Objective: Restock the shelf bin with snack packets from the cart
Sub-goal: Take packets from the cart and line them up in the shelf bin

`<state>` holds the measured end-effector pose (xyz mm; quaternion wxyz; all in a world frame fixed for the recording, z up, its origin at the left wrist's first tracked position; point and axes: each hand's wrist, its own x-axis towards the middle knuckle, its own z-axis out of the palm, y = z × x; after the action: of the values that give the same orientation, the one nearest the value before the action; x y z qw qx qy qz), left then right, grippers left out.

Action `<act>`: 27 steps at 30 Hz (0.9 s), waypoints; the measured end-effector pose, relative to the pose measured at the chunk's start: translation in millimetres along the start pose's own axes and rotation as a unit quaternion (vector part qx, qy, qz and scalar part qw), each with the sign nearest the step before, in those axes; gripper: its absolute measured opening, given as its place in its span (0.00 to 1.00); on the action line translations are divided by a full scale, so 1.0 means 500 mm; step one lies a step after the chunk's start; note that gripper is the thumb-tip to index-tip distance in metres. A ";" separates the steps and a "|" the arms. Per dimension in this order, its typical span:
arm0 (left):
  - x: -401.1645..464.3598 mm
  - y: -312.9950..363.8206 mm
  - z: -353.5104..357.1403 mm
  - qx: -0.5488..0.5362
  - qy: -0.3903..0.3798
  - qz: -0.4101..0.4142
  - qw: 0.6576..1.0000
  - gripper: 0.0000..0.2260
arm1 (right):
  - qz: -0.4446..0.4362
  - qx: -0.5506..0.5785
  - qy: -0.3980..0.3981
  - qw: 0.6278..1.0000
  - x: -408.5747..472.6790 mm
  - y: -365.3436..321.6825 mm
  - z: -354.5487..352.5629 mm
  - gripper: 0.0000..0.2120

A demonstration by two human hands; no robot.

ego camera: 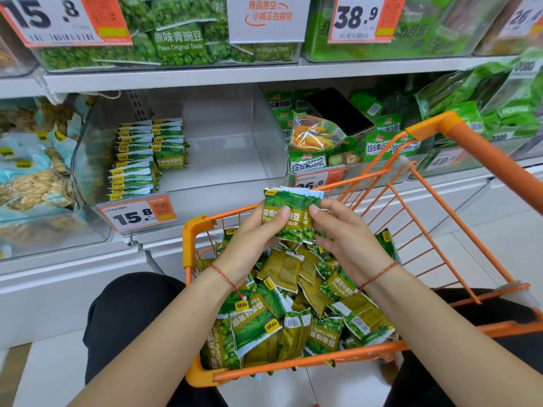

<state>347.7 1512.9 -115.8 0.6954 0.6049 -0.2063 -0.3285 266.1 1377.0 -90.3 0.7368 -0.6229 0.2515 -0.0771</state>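
Note:
Over the orange cart (192, 230), my left hand (252, 239) and my right hand (343, 233) together hold a small stack of green garlic pea packets (289, 214), thumbs pressed on the front. Below them the cart basket is heaped with several loose packets (293, 312) of the same kind. The clear shelf bin (235, 142) sits straight ahead on the middle shelf. Two neat rows of the same packets (147, 154) stand at its left side, and its right part is bare.
A 15.8 price tag (136, 212) hangs on the bin's front lip. Bins of mixed veggie crisps (323, 136) stand to the right, twisted snacks (32, 177) to the left, original pea packs (179, 45) above. The cart's orange handle (484, 154) rises at right. My dark-trousered knees flank the cart.

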 end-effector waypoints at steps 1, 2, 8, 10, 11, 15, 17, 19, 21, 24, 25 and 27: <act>0.000 0.005 -0.001 0.002 -0.001 0.002 1.000 0.20 | -0.005 -0.008 -0.005 1.000 0.000 -0.004 0.002 0.02; 0.001 0.011 -0.002 0.007 -0.001 0.005 1.000 0.21 | -0.011 -0.017 -0.009 1.000 0.000 -0.008 0.004 0.02; -0.003 0.051 -0.028 0.022 0.056 0.042 0.997 0.18 | -0.031 -0.065 -0.058 0.996 0.013 -0.047 0.045 0.10; -0.005 0.061 -0.050 0.033 0.086 0.043 0.995 0.19 | -0.060 -0.134 -0.112 0.983 0.019 -0.067 0.076 0.09; -0.005 0.066 -0.063 0.043 0.100 0.041 0.993 0.18 | -0.074 -0.176 -0.134 0.972 0.027 -0.076 0.093 0.13; -0.007 0.094 -0.109 0.054 0.180 0.040 0.981 0.05 | -0.084 -0.216 -0.180 0.956 0.073 -0.099 0.161 0.17; -0.003 0.114 -0.137 0.082 0.218 0.033 0.972 0.09 | -0.080 -0.221 -0.197 0.952 0.099 -0.110 0.197 0.12; 0.011 0.132 -0.171 0.118 0.245 0.021 0.962 0.19 | -0.079 -0.221 -0.206 0.950 0.129 -0.118 0.231 0.11; 0.021 0.146 -0.209 0.141 0.247 -0.008 0.959 0.24 | -0.069 -0.223 -0.203 0.951 0.161 -0.127 0.262 0.09; 0.016 0.146 -0.276 0.270 0.250 0.004 0.930 0.26 | -0.064 -0.261 -0.183 0.946 0.226 -0.125 0.298 0.12; 0.014 0.140 -0.299 0.350 0.251 0.002 0.902 0.26 | -0.062 -0.280 -0.177 0.941 0.249 -0.121 0.307 0.13; 0.020 0.120 -0.343 0.496 0.256 -0.025 0.830 0.27 | -0.048 -0.328 -0.176 0.927 0.292 -0.105 0.325 0.10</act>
<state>484.5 1629.7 -89.5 0.3216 0.9358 -0.1407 -0.0329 478.2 1446.1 -64.2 0.5193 -0.8446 0.0986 0.0849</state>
